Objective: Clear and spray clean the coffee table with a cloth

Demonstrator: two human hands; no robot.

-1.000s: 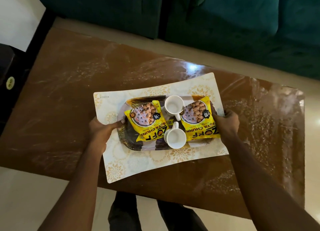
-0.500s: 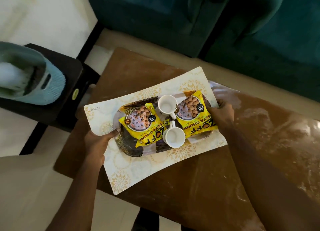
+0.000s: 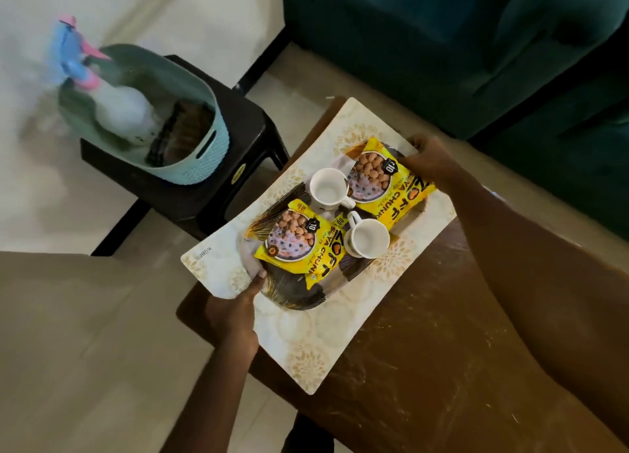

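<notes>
Gripping opposite edges of tray (image 3: 299,360) with left hand (image 3: 235,313) and right hand (image 3: 430,161), probably keeping cups (image 3: 367,240) and packets (image 3: 301,245) level while clearing coffee table (image 3: 459,350).

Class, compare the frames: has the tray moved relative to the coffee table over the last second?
Yes. The tray has shifted from the middle of the coffee table to its end nearest the black stool, now overhanging the edge.

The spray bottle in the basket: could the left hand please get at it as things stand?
Probably not yet: the left hand grips the tray edge, so it is occupied. The spray bottle stands uncovered in the basket, nothing between.
</notes>
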